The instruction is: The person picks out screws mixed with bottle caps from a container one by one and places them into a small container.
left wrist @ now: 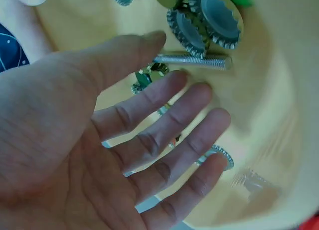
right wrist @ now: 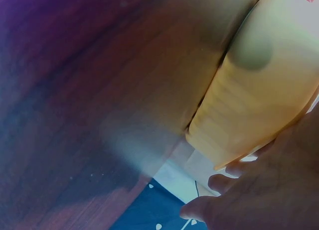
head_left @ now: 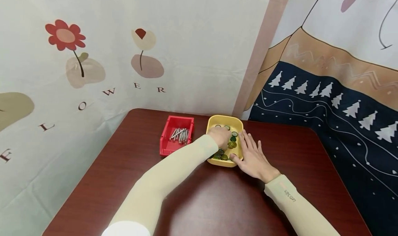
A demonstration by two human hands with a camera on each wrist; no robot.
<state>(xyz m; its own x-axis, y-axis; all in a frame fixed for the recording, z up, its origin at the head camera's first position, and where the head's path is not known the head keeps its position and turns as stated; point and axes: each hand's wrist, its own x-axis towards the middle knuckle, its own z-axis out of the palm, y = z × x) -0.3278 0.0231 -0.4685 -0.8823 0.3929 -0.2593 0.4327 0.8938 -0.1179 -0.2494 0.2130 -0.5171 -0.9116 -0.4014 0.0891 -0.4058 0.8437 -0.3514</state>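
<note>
My left hand [head_left: 220,136] reaches down into a yellow bin [head_left: 225,118] that holds several crimped metal bottle caps [head_left: 224,156]. Seen in the left wrist view, its thumb and fingers [left wrist: 172,125] are spread apart above the bin floor. A threaded bolt [left wrist: 199,61] lies just beyond the gap between thumb and forefinger, near a cluster of caps [left wrist: 217,21]; I see no clear pinch on it. My right hand [head_left: 255,160] rests on the bin's right rim with straight fingers, its thumb at the near corner. The right wrist view shows the bin's outer wall [right wrist: 269,105] beside that hand.
To the left of the yellow bin stands a red bin [head_left: 165,135] with several metal bolts [head_left: 179,135] in it. Both bins sit toward the far edge of a dark brown table [head_left: 199,201]. Printed cloth [head_left: 199,39] hangs right behind the table.
</note>
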